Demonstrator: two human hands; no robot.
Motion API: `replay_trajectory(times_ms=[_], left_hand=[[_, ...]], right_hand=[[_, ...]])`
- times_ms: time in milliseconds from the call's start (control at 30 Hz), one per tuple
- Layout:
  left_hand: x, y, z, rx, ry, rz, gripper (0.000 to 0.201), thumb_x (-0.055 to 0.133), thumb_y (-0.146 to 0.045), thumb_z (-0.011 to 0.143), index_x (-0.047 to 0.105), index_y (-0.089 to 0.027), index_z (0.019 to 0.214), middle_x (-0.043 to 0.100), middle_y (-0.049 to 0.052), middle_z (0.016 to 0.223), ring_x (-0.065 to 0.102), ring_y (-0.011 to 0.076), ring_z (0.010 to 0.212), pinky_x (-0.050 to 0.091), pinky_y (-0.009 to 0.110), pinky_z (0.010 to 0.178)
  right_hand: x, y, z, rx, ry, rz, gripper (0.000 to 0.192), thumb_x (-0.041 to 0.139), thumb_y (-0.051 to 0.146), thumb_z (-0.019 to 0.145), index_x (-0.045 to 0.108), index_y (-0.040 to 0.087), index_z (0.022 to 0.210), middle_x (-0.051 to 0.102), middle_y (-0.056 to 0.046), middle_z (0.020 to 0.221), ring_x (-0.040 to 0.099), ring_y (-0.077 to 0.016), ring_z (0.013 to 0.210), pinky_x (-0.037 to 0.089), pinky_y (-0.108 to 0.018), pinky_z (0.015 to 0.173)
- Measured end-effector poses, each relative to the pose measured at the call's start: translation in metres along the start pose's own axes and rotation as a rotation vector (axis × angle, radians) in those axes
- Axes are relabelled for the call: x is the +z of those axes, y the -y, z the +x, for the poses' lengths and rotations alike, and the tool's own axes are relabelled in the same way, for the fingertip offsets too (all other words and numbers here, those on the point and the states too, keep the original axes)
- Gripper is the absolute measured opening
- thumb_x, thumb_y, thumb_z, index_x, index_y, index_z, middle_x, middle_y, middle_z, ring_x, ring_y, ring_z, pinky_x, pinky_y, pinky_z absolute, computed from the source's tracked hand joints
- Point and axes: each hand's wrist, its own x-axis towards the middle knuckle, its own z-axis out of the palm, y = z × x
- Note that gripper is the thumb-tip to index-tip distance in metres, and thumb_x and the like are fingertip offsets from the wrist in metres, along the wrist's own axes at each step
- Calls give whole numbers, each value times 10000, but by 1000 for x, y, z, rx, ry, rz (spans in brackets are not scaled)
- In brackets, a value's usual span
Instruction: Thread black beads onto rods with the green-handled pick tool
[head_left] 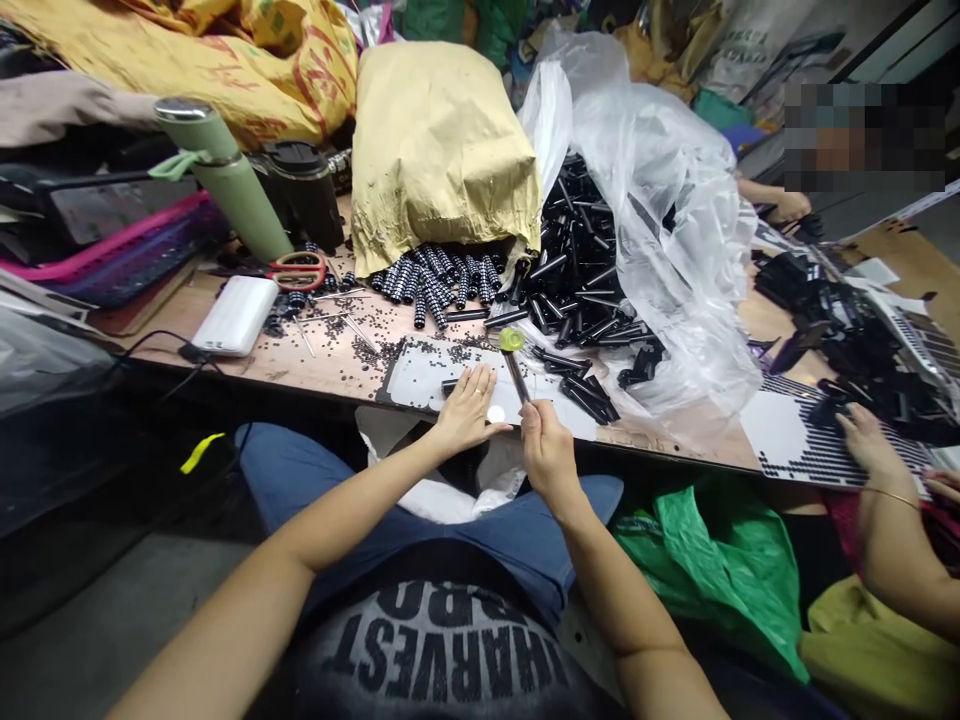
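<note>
My right hand [547, 452] grips a thin metal rod tool [516, 372] with a yellow-green knob at its far end, held upright over the table edge. My left hand [466, 408] lies flat, fingers spread, on a grey sheet [420, 375] at the table's front edge, with a small round white piece [496, 413] by its fingertips. Beyond the sheet lie black plastic tubes [577, 270] spilling from a clear plastic bag [667, 200], and black-and-white ribbed pieces [442, 275] at the mouth of a tan paper sack [439, 140].
A green flask [225, 175], a black cup [304, 190], red-handled scissors [300, 270] and a white power bank [234, 313] stand at left. A co-worker's hand [866, 440] works on a dotted sheet [810, 440] at right. Green bags [712, 560] lie under the table.
</note>
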Motion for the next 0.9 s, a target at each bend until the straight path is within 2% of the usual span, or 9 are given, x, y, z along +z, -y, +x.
replay_trajectory(times_ms=[67,167,233,400,467,567,700,767,900], left_hand=[[3,-2,-4,13,-6,4,775,382,-461,893,249,65,1446,237,282,1519,132,344,1449,134,508,1160],[7,1,-4,25,-14,5,655,342,-304,902,250,34,1456,277,261,1512,188,327,1440,174,512,1145],[5,6,2,37,-20,-4,617,352,-266,894,292,-3,1449,337,245,1490,272,330,1411,229,515,1121],[-15,0,7,-68,33,-14,441,359,-102,872,532,-69,1277,644,197,1094,592,281,1045,460,414,876],[-24,-10,0,-51,46,-16,396,350,-82,882,583,-95,1203,653,161,966,604,256,912,476,364,768],[-35,-12,1,-1,53,-38,306,402,-210,927,623,-140,1127,639,134,948,587,244,864,463,336,711],[-40,33,57,-217,-5,57,330,355,-132,908,650,-71,1043,630,201,988,560,281,930,440,374,753],[-39,62,94,-240,8,98,320,383,-57,848,652,-37,1021,634,228,991,536,315,1005,425,399,789],[-35,93,132,-231,58,118,281,411,14,776,681,-51,820,651,220,842,564,307,933,434,385,748]], right_hand=[[8,5,-3,-25,47,-44,401,211,447,1003,527,203,969,653,-43,739,610,-171,621,385,-240,590],[27,8,-4,-34,285,-278,324,289,392,1001,545,195,972,689,-76,794,637,-203,650,366,-258,593],[34,7,-3,-38,364,-368,301,302,375,1004,547,202,979,705,-77,825,653,-216,676,348,-261,595],[18,-14,8,8,183,-346,353,249,424,1016,535,219,991,698,-41,819,650,-193,706,321,-252,599],[9,-32,17,59,110,-391,361,265,438,1012,544,213,967,692,-49,834,640,-188,710,312,-256,600],[2,-63,32,129,46,-500,365,300,447,1002,562,195,965,683,-76,895,623,-184,720,309,-268,600],[8,-93,46,120,-31,-633,327,389,401,980,598,151,956,648,-118,956,593,-224,885,360,-290,672],[13,-100,48,85,-64,-642,294,435,365,962,617,136,936,634,-134,979,563,-252,949,388,-320,743],[20,-102,43,29,-174,-387,248,481,326,935,621,130,994,624,-154,1058,531,-272,1015,410,-394,860]])
